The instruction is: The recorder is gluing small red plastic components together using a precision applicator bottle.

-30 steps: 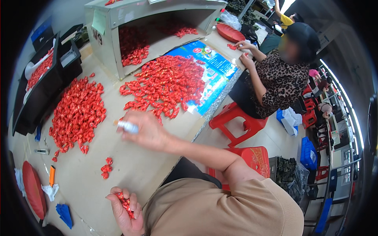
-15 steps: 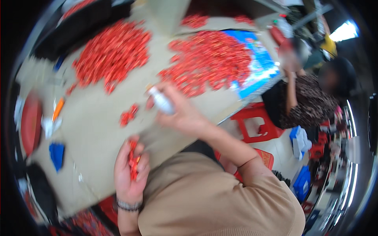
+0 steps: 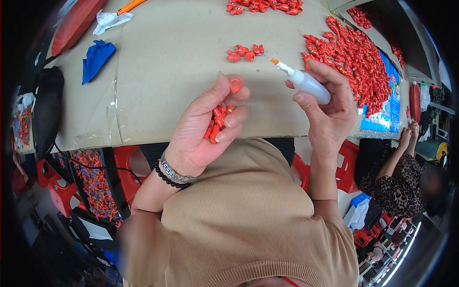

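My left hand point(image 3: 201, 115) is curled palm-up near the table's front edge, closed round several small red plastic pieces point(image 3: 218, 122). One round red piece point(image 3: 235, 85) shows between its thumb and forefinger. My right hand point(image 3: 330, 105) grips a white squeeze bottle point(image 3: 311, 87) with an orange collar and a thin needle tip, tilted up and to the left. A bit of red shows by the bottle's side, too small to name. Beyond both hands lies a small group of red pieces point(image 3: 249, 56). The bottle's tip points toward that group without touching it.
A large pile of red figures point(image 3: 351, 62) spreads at the right, partly on a blue printed sheet point(image 3: 394, 86). More red figures point(image 3: 265, 5) lie at the far edge. A blue cloth point(image 3: 98, 60), white tissue point(image 3: 111, 21) and orange cutter point(image 3: 130, 5) are at left. A co-worker point(image 3: 394, 179) sits at right.
My view has swung round, so the table sits differently in the picture. Both hands are now raised closer together, the left still holding red pieces and the right the bottle.
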A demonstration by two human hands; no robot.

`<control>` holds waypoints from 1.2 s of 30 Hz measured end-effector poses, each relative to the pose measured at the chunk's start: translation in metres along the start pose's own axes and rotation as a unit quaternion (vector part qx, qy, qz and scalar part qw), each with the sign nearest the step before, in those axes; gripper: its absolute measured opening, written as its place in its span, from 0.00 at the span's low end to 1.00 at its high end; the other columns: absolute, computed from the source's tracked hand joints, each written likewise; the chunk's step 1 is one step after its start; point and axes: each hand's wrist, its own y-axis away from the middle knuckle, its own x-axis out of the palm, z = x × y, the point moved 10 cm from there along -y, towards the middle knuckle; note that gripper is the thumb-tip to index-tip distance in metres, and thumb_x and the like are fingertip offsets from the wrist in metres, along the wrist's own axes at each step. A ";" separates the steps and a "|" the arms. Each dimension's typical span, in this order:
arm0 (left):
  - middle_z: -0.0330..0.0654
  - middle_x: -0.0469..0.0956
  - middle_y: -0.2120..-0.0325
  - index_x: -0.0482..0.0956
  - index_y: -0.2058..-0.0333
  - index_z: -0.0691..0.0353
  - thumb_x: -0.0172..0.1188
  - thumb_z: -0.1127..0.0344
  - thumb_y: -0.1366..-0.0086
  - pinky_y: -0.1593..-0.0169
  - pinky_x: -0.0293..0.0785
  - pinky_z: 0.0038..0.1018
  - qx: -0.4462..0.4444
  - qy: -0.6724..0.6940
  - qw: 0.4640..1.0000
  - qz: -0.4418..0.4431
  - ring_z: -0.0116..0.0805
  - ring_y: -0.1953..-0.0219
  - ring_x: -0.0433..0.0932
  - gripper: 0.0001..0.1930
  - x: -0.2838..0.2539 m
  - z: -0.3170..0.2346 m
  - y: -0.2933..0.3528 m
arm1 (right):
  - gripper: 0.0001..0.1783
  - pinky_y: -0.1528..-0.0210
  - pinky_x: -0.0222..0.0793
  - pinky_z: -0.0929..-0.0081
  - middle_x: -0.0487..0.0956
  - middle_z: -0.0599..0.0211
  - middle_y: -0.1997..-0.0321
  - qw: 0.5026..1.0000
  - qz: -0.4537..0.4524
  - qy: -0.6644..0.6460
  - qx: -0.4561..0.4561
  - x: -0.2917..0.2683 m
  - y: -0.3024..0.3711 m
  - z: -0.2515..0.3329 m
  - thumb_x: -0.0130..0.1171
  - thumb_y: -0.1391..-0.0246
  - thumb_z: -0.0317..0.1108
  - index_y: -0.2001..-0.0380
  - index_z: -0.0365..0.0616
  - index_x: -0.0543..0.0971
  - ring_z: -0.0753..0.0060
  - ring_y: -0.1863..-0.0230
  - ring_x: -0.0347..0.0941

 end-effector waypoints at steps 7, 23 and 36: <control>0.39 0.75 0.70 0.70 0.60 0.61 0.44 0.55 0.28 0.86 0.58 0.17 0.005 0.033 0.999 0.005 0.25 0.78 0.63 0.15 0.001 0.003 0.001 | 0.18 0.59 0.73 0.78 0.81 0.54 0.64 0.988 -0.048 0.033 -0.144 -0.009 0.015 0.024 0.66 0.66 0.14 0.66 0.32 0.77 0.66 0.62 0.78; 0.37 0.77 0.71 0.75 0.62 0.61 0.49 0.56 0.30 0.85 0.56 0.17 -0.002 0.022 0.999 -0.024 0.24 0.78 0.64 0.14 -0.005 0.002 0.003 | 0.16 0.67 0.74 0.76 0.81 0.55 0.68 0.966 -0.021 0.130 -0.225 0.010 0.020 0.041 0.66 0.69 0.15 0.70 0.35 0.79 0.63 0.67 0.79; 0.37 0.77 0.70 0.75 0.61 0.60 0.49 0.56 0.30 0.85 0.56 0.17 -0.004 0.015 1.000 -0.010 0.24 0.78 0.65 0.13 -0.004 0.003 0.002 | 0.16 0.68 0.74 0.77 0.81 0.57 0.68 0.969 -0.025 0.122 -0.214 0.011 0.020 0.037 0.66 0.69 0.16 0.70 0.35 0.79 0.64 0.68 0.79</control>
